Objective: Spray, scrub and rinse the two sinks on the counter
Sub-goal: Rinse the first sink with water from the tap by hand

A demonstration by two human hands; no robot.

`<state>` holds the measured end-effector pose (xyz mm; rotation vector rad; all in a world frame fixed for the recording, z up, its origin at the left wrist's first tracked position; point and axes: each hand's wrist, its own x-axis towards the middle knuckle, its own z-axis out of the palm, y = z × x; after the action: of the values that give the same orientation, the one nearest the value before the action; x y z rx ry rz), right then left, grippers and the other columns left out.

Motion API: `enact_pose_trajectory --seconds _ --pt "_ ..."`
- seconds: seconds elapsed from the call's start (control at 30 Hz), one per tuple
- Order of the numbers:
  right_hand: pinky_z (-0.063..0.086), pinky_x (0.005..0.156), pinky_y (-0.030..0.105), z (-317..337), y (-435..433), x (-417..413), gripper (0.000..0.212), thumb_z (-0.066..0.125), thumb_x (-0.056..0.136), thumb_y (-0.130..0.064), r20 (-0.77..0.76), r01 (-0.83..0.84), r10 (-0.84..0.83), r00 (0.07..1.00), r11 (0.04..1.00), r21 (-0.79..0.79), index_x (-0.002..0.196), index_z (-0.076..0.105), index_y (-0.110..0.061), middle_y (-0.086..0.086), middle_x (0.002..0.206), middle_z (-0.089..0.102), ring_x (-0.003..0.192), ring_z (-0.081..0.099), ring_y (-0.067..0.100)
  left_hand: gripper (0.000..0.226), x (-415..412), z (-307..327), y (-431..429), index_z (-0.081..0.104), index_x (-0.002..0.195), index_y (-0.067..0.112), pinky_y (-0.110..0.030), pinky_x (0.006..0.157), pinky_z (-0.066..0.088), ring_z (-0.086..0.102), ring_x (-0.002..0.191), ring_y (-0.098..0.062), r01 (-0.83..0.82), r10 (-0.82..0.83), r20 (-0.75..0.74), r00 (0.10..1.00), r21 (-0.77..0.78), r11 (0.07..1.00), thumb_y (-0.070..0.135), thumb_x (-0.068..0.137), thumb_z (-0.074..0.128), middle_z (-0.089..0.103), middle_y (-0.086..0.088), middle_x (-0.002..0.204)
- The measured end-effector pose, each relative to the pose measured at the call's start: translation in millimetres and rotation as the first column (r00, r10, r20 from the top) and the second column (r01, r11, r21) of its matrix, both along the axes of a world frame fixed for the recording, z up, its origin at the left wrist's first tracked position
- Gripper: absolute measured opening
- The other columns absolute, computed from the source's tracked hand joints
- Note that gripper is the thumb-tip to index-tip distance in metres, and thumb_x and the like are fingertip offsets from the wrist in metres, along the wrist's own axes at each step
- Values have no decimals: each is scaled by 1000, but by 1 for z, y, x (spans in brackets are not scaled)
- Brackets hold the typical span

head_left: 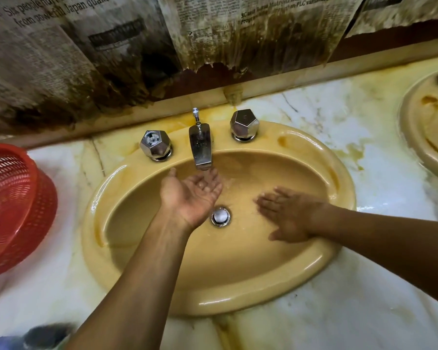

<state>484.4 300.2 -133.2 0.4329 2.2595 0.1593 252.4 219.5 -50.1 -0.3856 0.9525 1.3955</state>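
Back wall covered in newspaper sheets [91,44], lower edges torn and stained dark brown. Beige ledge [314,72] runs below. White marble counter [364,286] wet, yellow-stained, glossy under light.

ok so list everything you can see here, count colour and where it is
yellow ceramic sink: 1, mustard yellow, centre of the counter
second yellow sink: 1, partly in view at the right edge
chrome spout: 1, silver, back of the centre sink, water running
faceted chrome tap knobs: 2, silver, either side of the spout
chrome drain plug: 1, silver, bottom of the basin
white marble counter: 1, white with yellow stains
red plastic basket: 1, red, tilted at the left edge
stained newspaper sheets: several, grey and brown, on the wall behind
left hand: 1, cupped palm up under the spout
right hand: 1, palm down in the basin
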Motion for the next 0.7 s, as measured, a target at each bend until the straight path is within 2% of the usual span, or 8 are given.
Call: enact_pose_trajectory --seconds 0.17,0.33,0.4,0.47,0.5,0.57,0.63,0.7 --pt "-37 108 51 15 35 -23 71 10 106 -44 -172 -180 270 947 894 410 160 -20 -10 6 159 -39 146 -39 19 78 -2 16 6 34 153 -4 -57 114 42 59 124 -50 -147 130 133 983 132 980 59 106 29 58 -41 130" --pt "-27 118 56 5 26 -39 77 17 106 -54 -162 -225 290 943 917 329 161 -12 -9 9 167 -22 153 -28 26 84 0 18 -2 28 154 -8 -54 123 30 49 137 -52 -70 5 228 974 281 957 61 106 24 51 -42 140" --pt "-30 116 52 -2 30 -23 81 17 105 -60 -86 -289 325 942 914 286 163 -10 -11 6 168 -22 155 -25 21 78 -6 11 -13 30 153 -6 -52 120 35 55 132 -47 -2 -22 101 995 229 974 57 107 27 54 -37 141" --pt "-31 116 48 -1 42 -13 75 18 107 -51 -211 -233 312 926 915 328 163 -11 -9 6 167 -26 154 -25 19 64 -19 1 -29 40 152 1 -44 115 41 61 126 -31 190 -171 -310 935 29 981 48 109 35 57 -23 146" --pt "-26 121 45 -1 46 -11 71 21 107 -42 -354 -180 302 885 924 339 164 -6 -9 5 169 -21 156 -19 18 55 -26 -1 -40 46 151 7 -37 112 41 60 126 -22 301 -322 -571 755 -134 944 43 109 41 58 -14 148" --pt "-6 128 41 -1 40 -15 68 31 103 -32 -604 -65 215 768 964 260 164 12 -8 6 172 -1 159 -1 19 42 -52 -17 -69 55 147 15 -29 109 38 55 130 -16 417 -580 -813 49 -511 751 33 109 49 57 -2 149" --pt "6 129 42 -3 23 -26 63 38 103 -29 -717 -12 87 691 994 109 162 27 -8 7 172 12 159 8 21 44 -84 -35 -102 58 145 12 -31 114 33 52 137 -24 322 -481 -582 -656 -792 519 29 107 43 55 -5 150" --pt "22 126 42 5 0 -49 52 36 107 -34 -733 187 -299 611 954 -234 152 47 -10 10 166 32 156 25 24 56 -111 -48 -127 65 137 7 -36 122 20 54 139 -27 156 -206 -245 -947 -915 371 29 92 38 59 -10 148"
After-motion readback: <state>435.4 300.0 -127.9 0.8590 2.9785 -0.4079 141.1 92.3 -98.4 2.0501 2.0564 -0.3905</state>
